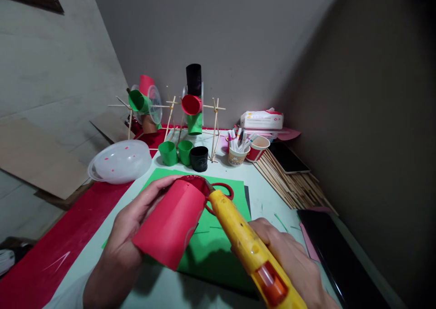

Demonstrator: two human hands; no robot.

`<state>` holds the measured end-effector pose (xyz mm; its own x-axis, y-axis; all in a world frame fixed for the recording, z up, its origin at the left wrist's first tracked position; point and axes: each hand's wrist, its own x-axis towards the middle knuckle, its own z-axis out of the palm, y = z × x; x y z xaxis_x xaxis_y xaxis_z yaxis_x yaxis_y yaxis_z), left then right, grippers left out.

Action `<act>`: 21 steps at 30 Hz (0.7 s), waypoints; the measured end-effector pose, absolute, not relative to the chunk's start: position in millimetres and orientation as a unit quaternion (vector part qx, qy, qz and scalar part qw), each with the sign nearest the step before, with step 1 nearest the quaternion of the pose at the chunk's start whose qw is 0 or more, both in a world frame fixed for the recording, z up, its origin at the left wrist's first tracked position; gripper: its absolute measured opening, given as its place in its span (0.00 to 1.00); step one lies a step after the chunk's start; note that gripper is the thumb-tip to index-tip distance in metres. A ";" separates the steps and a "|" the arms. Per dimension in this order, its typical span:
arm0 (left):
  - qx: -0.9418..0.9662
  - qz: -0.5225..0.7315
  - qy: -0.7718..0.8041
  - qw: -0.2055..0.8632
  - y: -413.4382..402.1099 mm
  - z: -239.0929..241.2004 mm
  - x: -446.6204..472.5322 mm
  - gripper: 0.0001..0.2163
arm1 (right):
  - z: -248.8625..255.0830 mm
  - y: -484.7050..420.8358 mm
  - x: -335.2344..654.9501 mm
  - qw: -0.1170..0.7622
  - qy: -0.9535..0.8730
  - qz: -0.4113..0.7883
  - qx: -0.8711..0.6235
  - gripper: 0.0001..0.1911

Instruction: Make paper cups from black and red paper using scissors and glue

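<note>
My left hand (124,236) is wrapped around a red paper cup (172,225), held tilted with its mouth facing away from me. In my right hand (289,254) is a yellow hot glue gun (241,236) with an orange switch. Its dark nozzle touches or nearly touches the cup's far rim; the exact contact is hard to make out. Below both hands lie green paper sheets (225,263). Scissors with red handles (229,188) rest on the sheets, partly hidden behind the cup and the glue gun.
Two green cups (168,154) and a black cup (199,159) stand beyond the paper. Behind them are stick-framed wheels with coloured cups (191,105). A marker cup (238,156), wooden sticks (282,177) and a phone (289,158) sit right; a clear plastic lid (121,161) lies left.
</note>
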<state>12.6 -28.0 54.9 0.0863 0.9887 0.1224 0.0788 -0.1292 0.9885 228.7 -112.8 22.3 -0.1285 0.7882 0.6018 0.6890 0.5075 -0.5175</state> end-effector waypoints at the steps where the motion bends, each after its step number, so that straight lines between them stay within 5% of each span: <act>1: 0.566 0.493 0.464 0.470 -28.4 56.5 12.7 0.18 | 22.9 -113.0 228.5 0.438 -0.748 0.052 -0.495 0.15; 21: 0.507 0.494 0.459 0.537 -26.8 55.3 6.1 0.21 | 31.4 -112.9 231.9 0.421 -0.767 0.033 -0.483 0.16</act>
<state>6.1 -26.8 55.3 0.0898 0.9959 0.0071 -0.0648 -0.0013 0.9979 231.9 -112.9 31.4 -0.1794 0.7685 0.6142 0.7129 0.5318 -0.4572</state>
